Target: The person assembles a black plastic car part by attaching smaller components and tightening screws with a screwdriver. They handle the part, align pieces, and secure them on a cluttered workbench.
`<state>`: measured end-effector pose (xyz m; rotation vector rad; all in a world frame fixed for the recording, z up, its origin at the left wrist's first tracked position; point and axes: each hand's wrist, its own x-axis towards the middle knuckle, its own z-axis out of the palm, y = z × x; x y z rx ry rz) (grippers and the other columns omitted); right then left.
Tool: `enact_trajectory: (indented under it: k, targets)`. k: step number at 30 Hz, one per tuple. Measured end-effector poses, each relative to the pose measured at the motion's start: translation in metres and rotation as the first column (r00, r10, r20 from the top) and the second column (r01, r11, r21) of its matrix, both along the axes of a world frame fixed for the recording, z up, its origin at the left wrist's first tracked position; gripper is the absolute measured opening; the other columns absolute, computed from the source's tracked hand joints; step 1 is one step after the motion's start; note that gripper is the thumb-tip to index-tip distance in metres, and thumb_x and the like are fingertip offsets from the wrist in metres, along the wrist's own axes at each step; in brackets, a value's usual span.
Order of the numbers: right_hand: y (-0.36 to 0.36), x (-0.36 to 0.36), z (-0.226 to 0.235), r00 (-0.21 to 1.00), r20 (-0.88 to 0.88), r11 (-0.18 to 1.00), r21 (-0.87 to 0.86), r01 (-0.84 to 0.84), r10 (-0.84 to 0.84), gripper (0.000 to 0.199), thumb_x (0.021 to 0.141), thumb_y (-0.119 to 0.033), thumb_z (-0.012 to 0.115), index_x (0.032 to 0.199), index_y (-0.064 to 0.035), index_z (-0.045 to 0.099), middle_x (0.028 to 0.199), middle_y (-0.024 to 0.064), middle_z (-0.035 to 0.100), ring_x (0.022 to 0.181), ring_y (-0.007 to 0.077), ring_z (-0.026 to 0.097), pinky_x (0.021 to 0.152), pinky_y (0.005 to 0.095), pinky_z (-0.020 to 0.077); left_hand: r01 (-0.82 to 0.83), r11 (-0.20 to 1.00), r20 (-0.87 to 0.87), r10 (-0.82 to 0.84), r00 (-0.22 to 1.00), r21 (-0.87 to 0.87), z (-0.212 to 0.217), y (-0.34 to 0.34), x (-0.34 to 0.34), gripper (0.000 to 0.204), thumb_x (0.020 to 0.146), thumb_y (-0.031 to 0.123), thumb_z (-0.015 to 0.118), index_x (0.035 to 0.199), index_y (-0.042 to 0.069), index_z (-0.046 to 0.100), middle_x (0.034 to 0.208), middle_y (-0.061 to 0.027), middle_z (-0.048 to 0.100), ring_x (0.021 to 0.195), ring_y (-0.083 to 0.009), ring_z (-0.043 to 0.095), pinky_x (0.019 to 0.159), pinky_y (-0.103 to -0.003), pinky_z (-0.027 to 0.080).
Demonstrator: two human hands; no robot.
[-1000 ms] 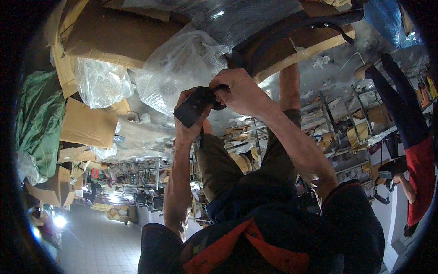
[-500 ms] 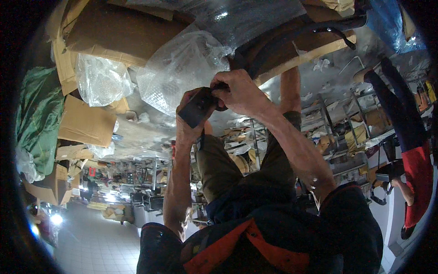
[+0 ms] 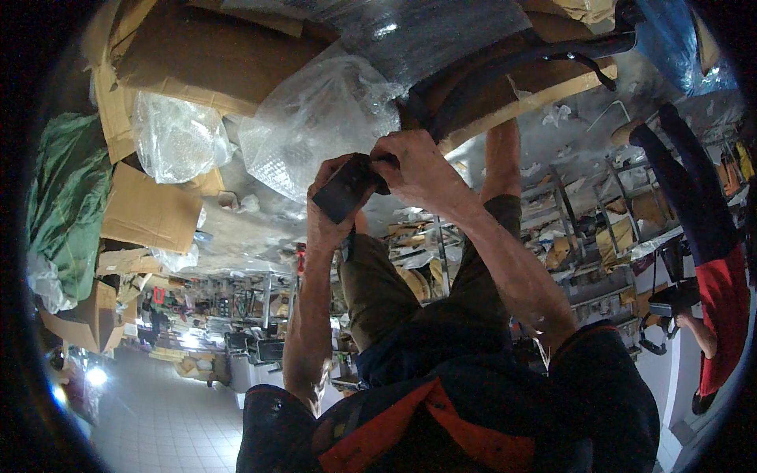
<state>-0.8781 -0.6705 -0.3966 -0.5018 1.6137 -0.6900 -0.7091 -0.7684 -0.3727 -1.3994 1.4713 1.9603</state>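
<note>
My left hand [image 3: 322, 221] is closed round a small black box-shaped object [image 3: 344, 191], held up in front of my legs. Its exact kind does not show. At the object's right end, my right hand [image 3: 415, 167] has its fingers curled in a pinch against a dark part; the fingertips are partly hidden, so what exactly they grip is unclear. Just beyond both hands lies a heap of clear bubble wrap [image 3: 319, 126].
Open cardboard boxes [image 3: 213, 59] and a black curved bar [image 3: 505, 59] lie beyond my hands. A green plastic sheet [image 3: 71, 205] is at the left. Metal racks [image 3: 564, 205] hold many parts. A person in a red top [image 3: 721, 315] stands at the right.
My right hand has shifted slightly right and down, its fingers curling differently at the object's end. My left hand and the black object have barely moved.
</note>
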Motion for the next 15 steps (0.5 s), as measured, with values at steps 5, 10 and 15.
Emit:
enact_trajectory:
  k: [5,10,15]
  targets:
    - [-0.002,-0.001,-0.003,0.999,0.033,0.997,0.066,-0.034,0.031,0.013,0.086,-0.008,0.069,0.090,0.0038,0.072,0.075,0.0233,0.068,0.067,0.0356,0.069,0.066,0.0404,0.0526,-0.002,1.000,0.005,0.002,1.000,-0.009,-0.003,0.003,0.003,0.052,0.086,0.018,0.078,0.129,0.002,0.054,0.113,-0.0095,0.067,0.100,-0.0170,0.066,0.086,-0.032,0.053]
    - [-0.005,0.002,-0.004,0.995,0.074,0.994,0.090,0.065,-0.072,0.015,0.087,-0.009,0.070,0.092,0.0038,0.072,0.071,0.0197,0.068,0.061,0.0288,0.068,0.059,0.0381,0.0516,0.024,0.999,0.011,-0.024,1.000,-0.024,-0.006,0.004,0.005,0.051,0.086,0.017,0.079,0.129,0.002,0.054,0.114,-0.0091,0.067,0.100,-0.0163,0.066,0.086,-0.031,0.053]
    - [-0.004,0.000,0.007,0.948,0.221,0.957,0.228,0.179,-0.230,0.015,0.087,-0.009,0.069,0.093,0.0050,0.071,0.068,0.0172,0.067,0.058,0.0216,0.067,0.057,0.0363,0.0511,-0.015,0.997,-0.002,0.015,1.000,-0.074,0.003,0.005,0.002,0.045,0.083,0.014,0.081,0.122,0.003,0.060,0.106,-0.0103,0.074,0.097,-0.0172,0.071,0.083,-0.030,0.056]
